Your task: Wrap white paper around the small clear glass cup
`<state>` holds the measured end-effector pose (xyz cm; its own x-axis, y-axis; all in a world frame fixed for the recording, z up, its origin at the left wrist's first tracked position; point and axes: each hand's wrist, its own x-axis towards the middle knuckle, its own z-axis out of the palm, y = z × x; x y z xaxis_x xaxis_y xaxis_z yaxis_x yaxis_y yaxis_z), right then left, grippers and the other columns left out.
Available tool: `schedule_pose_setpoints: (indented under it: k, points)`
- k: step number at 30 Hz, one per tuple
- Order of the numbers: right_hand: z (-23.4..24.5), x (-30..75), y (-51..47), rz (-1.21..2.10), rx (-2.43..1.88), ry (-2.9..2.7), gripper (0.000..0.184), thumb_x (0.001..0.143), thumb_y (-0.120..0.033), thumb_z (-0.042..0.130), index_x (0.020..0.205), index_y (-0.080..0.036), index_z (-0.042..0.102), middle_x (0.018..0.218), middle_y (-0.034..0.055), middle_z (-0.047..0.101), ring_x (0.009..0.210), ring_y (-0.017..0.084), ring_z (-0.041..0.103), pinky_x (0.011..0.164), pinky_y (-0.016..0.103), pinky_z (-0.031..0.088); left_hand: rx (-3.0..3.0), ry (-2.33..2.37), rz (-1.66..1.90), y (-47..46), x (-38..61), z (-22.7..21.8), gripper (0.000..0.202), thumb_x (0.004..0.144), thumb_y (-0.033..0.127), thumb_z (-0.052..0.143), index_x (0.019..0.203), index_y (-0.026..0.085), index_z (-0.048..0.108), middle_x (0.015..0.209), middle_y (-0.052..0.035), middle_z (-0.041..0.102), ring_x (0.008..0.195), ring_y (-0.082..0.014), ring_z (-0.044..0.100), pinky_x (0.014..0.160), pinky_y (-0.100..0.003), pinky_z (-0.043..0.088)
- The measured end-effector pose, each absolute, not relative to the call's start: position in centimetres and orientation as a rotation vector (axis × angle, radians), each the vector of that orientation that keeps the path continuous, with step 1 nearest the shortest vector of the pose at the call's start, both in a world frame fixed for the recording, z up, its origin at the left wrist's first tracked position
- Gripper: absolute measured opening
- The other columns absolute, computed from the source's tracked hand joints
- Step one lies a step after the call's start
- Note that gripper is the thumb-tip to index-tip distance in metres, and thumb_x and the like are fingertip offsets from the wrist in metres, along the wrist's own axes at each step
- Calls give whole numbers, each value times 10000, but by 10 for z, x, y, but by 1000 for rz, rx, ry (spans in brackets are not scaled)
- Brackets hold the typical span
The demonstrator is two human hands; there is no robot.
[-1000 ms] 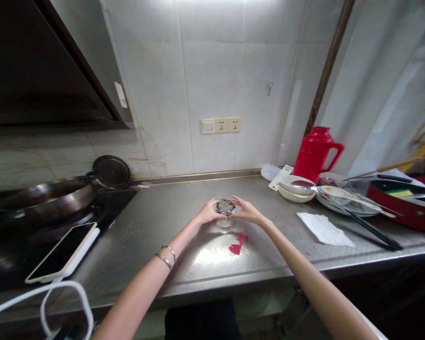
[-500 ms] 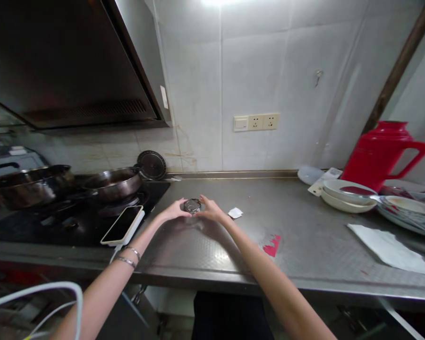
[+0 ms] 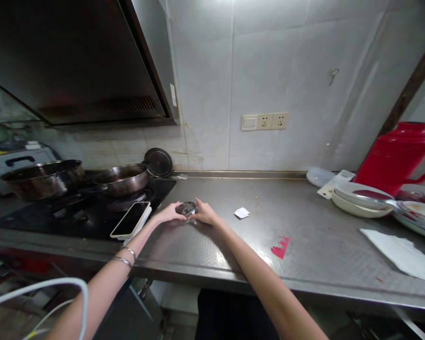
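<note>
Between my two hands, a small round dark object (image 3: 187,209) with a shiny, glass-like or metallic look is at the stainless steel counter (image 3: 212,245), just right of the stove. My left hand (image 3: 170,212) grips its left side with curved fingers and thumb. On the opposite side, my right hand (image 3: 205,212) holds it the same way. The fingers cover its edges, and I cannot tell its exact kind. A crumpled white paper piece (image 3: 242,213) lies to the right of my right hand.
A phone (image 3: 131,220) rests at the edge of the black stove (image 3: 81,222), which carries two metal pots (image 3: 122,181). A torn red scrap (image 3: 280,247) lies on the counter. Stacked plates (image 3: 361,198), a white sheet (image 3: 400,255) and a red thermos jug (image 3: 393,156) are at the right.
The view has swung slightly left, so the surroundings appear further right. Both hands stay around the round object, which now looks a little more tilted.
</note>
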<state>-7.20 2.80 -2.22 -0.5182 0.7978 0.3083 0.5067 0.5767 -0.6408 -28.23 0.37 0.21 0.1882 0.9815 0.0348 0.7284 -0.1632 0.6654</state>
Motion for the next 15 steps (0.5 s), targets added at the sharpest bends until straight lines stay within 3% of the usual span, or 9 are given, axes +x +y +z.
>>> schedule_pose_setpoints:
  k: [15]
  points:
    - [-23,-76,24,642,-1051,-2246,977,615,-445,779,1407,-123,305,1187,142,632,1138,287,565,910,339,445,1945,1564,630,2,-289,-3,694,537,299,778,1192,159,598,1339,-95,527,1288,-299,417,1099,-379,268]
